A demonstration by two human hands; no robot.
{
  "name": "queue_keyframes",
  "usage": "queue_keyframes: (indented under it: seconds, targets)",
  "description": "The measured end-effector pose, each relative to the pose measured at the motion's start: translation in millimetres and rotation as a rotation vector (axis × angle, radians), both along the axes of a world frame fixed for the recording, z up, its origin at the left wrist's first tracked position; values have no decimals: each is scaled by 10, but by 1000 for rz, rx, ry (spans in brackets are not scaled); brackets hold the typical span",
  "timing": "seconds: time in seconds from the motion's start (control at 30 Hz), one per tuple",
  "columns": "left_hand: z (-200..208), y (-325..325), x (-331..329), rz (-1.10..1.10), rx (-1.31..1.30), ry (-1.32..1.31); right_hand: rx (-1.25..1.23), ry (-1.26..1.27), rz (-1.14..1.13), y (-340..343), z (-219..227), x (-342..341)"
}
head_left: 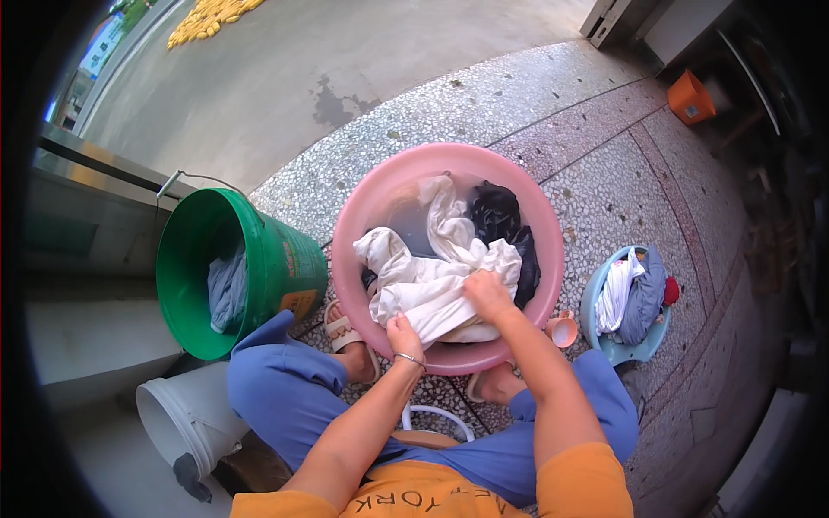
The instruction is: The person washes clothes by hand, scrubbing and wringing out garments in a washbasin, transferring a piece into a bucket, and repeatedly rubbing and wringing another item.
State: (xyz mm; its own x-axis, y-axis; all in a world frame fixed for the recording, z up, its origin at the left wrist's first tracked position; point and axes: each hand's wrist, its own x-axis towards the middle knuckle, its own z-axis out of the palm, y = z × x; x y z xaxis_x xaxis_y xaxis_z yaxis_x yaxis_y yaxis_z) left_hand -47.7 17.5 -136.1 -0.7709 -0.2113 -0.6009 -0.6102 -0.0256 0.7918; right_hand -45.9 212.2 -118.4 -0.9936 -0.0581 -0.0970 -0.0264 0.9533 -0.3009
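A large pink basin (544,207) stands on the floor between my feet, with cloudy water in it. White cloth (436,289), wet and bunched, lies across its near half, and a length of it rises toward the far side. My left hand (403,337) is closed on the near edge of this cloth at the basin's rim. Further in and to the right, my right hand (489,296) grips the same cloth, which is drawn fairly flat between the two hands. Dark cloth (496,216) sits in the water along the basin's right side.
On the left a green bucket (285,259) holds grey-blue cloth, with a white bucket (186,419) nearer me. To the right are a small pink cup (563,329) and a light blue basin (637,348) of laundry. An orange bin (689,97) and yellow corn cobs (210,19) are farther off.
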Motion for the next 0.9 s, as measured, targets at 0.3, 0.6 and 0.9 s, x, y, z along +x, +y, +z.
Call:
queue_keyframes:
  seconds: [0.3, 0.6, 0.9]
  targets:
    - [59, -81, -3, 84, -47, -17, -15, 113, 168, -420, -58, 7]
    - [169, -95, -44, -16, 14, 58, -240, 135, -24, -774, -165, 407]
    - [367, -55, -167, -212, -30, 104, 9, 84, -356, -316, 151, 47]
